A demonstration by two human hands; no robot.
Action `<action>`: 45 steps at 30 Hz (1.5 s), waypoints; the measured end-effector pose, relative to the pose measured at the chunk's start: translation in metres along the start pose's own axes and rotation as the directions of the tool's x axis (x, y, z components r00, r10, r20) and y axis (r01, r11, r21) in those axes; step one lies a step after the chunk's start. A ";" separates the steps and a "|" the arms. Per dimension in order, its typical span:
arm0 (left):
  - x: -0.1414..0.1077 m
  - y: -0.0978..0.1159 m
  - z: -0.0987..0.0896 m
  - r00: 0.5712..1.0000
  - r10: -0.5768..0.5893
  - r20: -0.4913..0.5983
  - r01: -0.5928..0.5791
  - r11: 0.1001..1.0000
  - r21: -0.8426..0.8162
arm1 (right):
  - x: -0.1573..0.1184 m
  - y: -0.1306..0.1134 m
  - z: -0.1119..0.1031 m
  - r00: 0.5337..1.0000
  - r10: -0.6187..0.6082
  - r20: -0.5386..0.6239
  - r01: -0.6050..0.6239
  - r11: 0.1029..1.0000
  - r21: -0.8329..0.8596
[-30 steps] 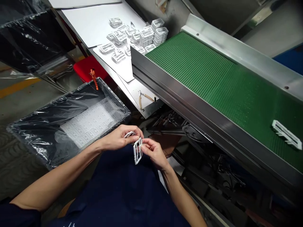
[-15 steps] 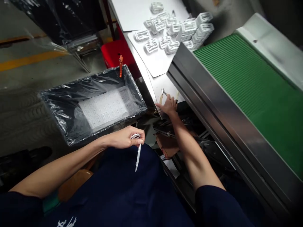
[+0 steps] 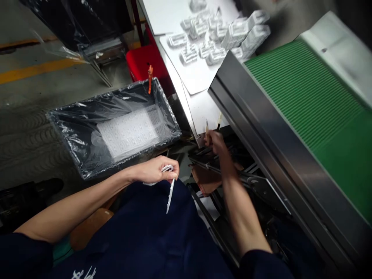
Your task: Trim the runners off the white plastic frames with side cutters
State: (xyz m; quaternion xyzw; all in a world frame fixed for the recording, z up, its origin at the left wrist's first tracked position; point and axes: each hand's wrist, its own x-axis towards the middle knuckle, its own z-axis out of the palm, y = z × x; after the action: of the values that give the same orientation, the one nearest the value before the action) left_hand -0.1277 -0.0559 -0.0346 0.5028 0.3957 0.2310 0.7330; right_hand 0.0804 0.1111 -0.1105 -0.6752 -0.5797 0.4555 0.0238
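Two or more thin white frames [image 3: 170,196] are in the left hand [image 3: 159,169], in front of the wearer's body at near centre. Its thumb and forefinger pinch one that hangs down, seen almost edge-on, while the other fingers curl around another, whose rim shows above the thumb; how many lie in the palm I cannot tell.

Farther off and to the right, the right hand [image 3: 214,140], blurred, is at the near corner of a table [image 3: 200,110]. Its fingers are curled around a tan-handled tool [image 3: 207,131] with its narrow metal tip pointing up and away; how hard each finger presses I cannot tell. Just right of that tip lies a pale stick with a dark end [image 3: 219,119].

Left of the hands sits a dark bin [image 3: 78,130] lined with clear plastic, and flat white pieces [image 3: 128,131] cover part of its floor. An orange clip [image 3: 150,79] grips its far rim, near a red stool [image 3: 142,62]. On the table's far part, white stacks [image 3: 235,34] crowd together on pale sheets. A conveyor with a ribbed green belt [image 3: 302,85] fills the right side, its grey metal wall [image 3: 261,124] facing the wearer.
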 end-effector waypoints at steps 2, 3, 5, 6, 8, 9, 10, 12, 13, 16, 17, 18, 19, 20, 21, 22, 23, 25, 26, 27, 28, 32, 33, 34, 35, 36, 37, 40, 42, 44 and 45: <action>0.002 0.002 0.003 1.000 -0.009 -0.006 0.009 1.000 0.008 | -0.037 0.007 -0.006 0.995 -0.048 0.089 0.031 0.983 0.183; 0.004 0.003 0.004 1.000 -0.015 -0.006 0.015 1.000 0.009 | -0.056 0.013 -0.008 0.989 -0.086 0.119 0.053 0.965 0.255; 0.007 0.004 0.006 1.000 -0.025 -0.014 0.025 1.000 0.015 | -0.091 0.031 -0.007 0.969 -0.152 0.192 0.068 0.920 0.385; 0.008 0.004 0.007 0.999 -0.025 -0.021 0.026 0.999 0.021 | -0.105 0.041 -0.005 0.939 -0.163 0.303 -0.036 0.829 0.558; 0.012 0.004 0.010 0.999 -0.023 -0.027 0.024 0.999 0.027 | -0.128 0.060 -0.001 0.873 -0.199 0.445 -0.214 0.664 0.716; 0.013 0.004 0.011 0.999 -0.020 -0.026 0.021 0.999 0.029 | -0.137 0.067 0.000 0.850 -0.228 0.474 -0.254 0.612 0.749; 0.014 0.004 0.013 1.000 -0.016 -0.023 0.017 0.999 0.031 | -0.146 0.071 0.000 0.839 -0.250 0.484 -0.266 0.587 0.764; 0.015 0.004 0.016 1.000 0.000 -0.011 0.000 1.000 0.030 | -0.161 0.071 -0.003 0.848 -0.262 0.461 -0.214 0.627 0.749; 0.015 0.005 0.017 1.000 0.013 -0.005 -0.012 0.999 0.031 | -0.168 0.067 -0.007 0.864 -0.257 0.433 -0.149 0.692 0.707; 0.013 0.009 0.021 0.999 0.051 0.005 -0.051 0.998 0.037 | -0.188 0.050 -0.024 0.915 -0.279 0.291 0.156 0.910 0.383; 0.012 0.011 0.022 0.998 0.061 0.009 -0.061 0.997 0.045 | -0.194 0.044 -0.031 0.918 -0.307 0.252 0.248 0.939 0.239; 0.011 0.012 0.023 0.997 0.069 0.015 -0.070 0.996 0.054 | -0.200 0.039 -0.037 0.913 -0.338 0.228 0.322 0.941 0.107; 0.010 0.014 0.023 0.997 0.077 0.028 -0.079 0.995 0.065 | -0.205 0.034 -0.044 0.904 -0.366 0.219 0.377 0.926 -0.007; 0.009 0.015 0.023 0.996 0.080 0.042 -0.083 0.993 0.079 | -0.209 0.029 -0.049 0.893 -0.390 0.224 0.420 0.901 -0.109; 0.009 0.016 0.024 0.996 0.077 0.053 -0.082 0.992 0.092 | -0.212 0.026 -0.053 0.880 -0.410 0.239 0.459 0.865 -0.204; 0.008 0.017 0.024 0.996 0.070 0.060 -0.076 0.991 0.108 | -0.215 0.023 -0.057 0.867 -0.425 0.260 0.490 0.822 -0.291; 0.008 0.017 0.024 0.996 0.060 0.066 -0.068 0.990 0.123 | -0.217 0.020 -0.059 0.855 -0.434 0.283 0.514 0.776 -0.365; 0.008 0.019 0.025 0.997 0.046 0.070 -0.056 0.988 0.145 | -0.220 0.015 -0.062 0.842 -0.426 0.331 0.539 0.699 -0.470; 0.008 0.020 0.026 0.997 0.045 0.069 -0.055 0.987 0.154 | -0.222 0.013 -0.063 0.839 -0.418 0.349 0.544 0.673 -0.501; 0.008 0.020 0.028 0.997 0.048 0.068 -0.058 0.985 0.160 | -0.223 0.012 -0.063 0.836 -0.410 0.364 0.548 0.654 -0.522; 0.008 0.021 0.029 0.996 0.052 0.068 -0.063 0.984 0.166 | -0.224 0.010 -0.064 0.833 -0.406 0.375 0.552 0.638 -0.537; 0.009 0.021 0.033 0.995 0.060 0.078 -0.075 0.978 0.194 | -0.225 0.006 -0.065 0.823 -0.397 0.406 0.568 0.597 -0.567; 0.009 0.021 0.034 0.995 0.060 0.082 -0.075 0.977 0.200 | -0.226 0.005 -0.065 0.819 -0.397 0.413 0.573 0.588 -0.571; 0.009 0.022 0.034 0.995 0.059 0.084 -0.075 0.976 0.206 | -0.226 0.005 -0.065 0.816 -0.394 0.423 0.578 0.579 -0.575; 0.009 0.022 0.035 0.995 0.058 0.086 -0.075 0.975 0.208 | -0.226 0.004 -0.066 0.813 -0.389 0.434 0.582 0.570 -0.580; 0.009 0.022 0.035 0.995 0.056 0.087 -0.074 0.975 0.210 | -0.227 0.004 -0.066 0.811 -0.382 0.444 0.585 0.564 -0.583; 0.009 0.022 0.036 0.995 0.054 0.089 -0.072 0.975 0.211 | -0.227 0.003 -0.066 0.809 -0.374 0.453 0.587 0.561 -0.584; 0.008 0.023 0.037 0.995 0.045 0.092 -0.064 0.977 0.205 | -0.228 0.002 -0.067 0.808 -0.360 0.466 0.586 0.561 -0.584; 0.008 0.023 0.038 0.994 0.045 0.098 -0.064 0.978 0.198 | -0.229 0.000 -0.067 0.811 -0.351 0.468 0.582 0.558 -0.591; 0.008 0.024 0.039 0.993 0.052 0.104 -0.072 0.978 0.198 | -0.230 -0.003 -0.069 0.814 -0.339 0.472 0.578 0.550 -0.603; 0.008 0.025 0.040 0.993 0.055 0.107 -0.076 0.976 0.202 | -0.230 -0.005 -0.070 0.813 -0.335 0.477 0.580 0.542 -0.608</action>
State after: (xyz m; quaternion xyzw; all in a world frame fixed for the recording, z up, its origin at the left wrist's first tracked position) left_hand -0.0891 -0.0629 -0.0073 0.5997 0.3633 0.1873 0.6880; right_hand 0.1415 -0.0378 0.0681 -0.3699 -0.8651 0.2600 -0.2173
